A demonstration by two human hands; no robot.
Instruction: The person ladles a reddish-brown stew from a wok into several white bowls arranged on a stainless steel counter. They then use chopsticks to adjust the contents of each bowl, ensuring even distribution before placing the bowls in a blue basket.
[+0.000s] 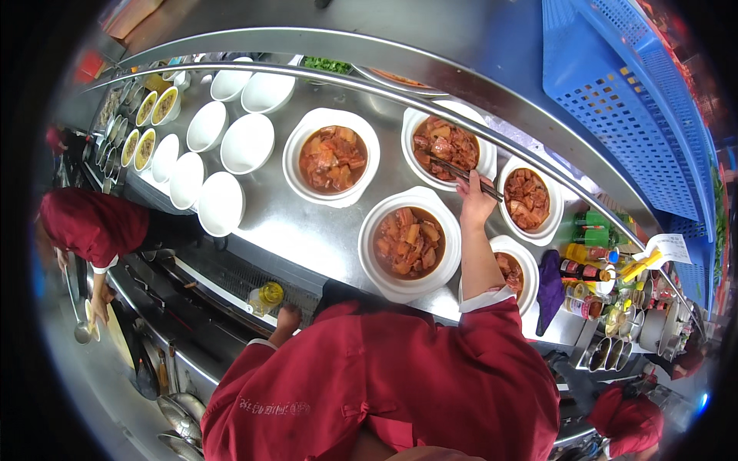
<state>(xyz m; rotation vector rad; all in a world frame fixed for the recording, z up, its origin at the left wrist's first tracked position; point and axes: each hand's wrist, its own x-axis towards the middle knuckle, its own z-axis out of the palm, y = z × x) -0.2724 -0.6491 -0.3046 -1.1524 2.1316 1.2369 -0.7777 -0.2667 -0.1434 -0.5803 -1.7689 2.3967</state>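
Note:
My right hand [477,199] holds dark chopsticks [461,174], whose tips reach into the braised meat chunks [444,141] in a white casserole bowl [408,137]. Under and beside that forearm stand another filled bowl [556,201] and one partly hidden by my sleeve [531,276]. Closer to my body is a large bowl [365,248] of the same reddish-brown chunks in sauce. A further filled bowl [291,158] stands to its upper left. Low beside the counter, my left hand [290,318] looks curled near a jar with a yellow lid [270,293]; its fingers are hard to make out.
Several white bowls [248,144] and yellow-rimmed bowls [145,150] line the steel counter [288,230] on the left. A metal rail [369,80] crosses above. Bottles [588,271] and a purple cloth [550,291] lie right. A co-worker [95,225] holds a ladle [82,331].

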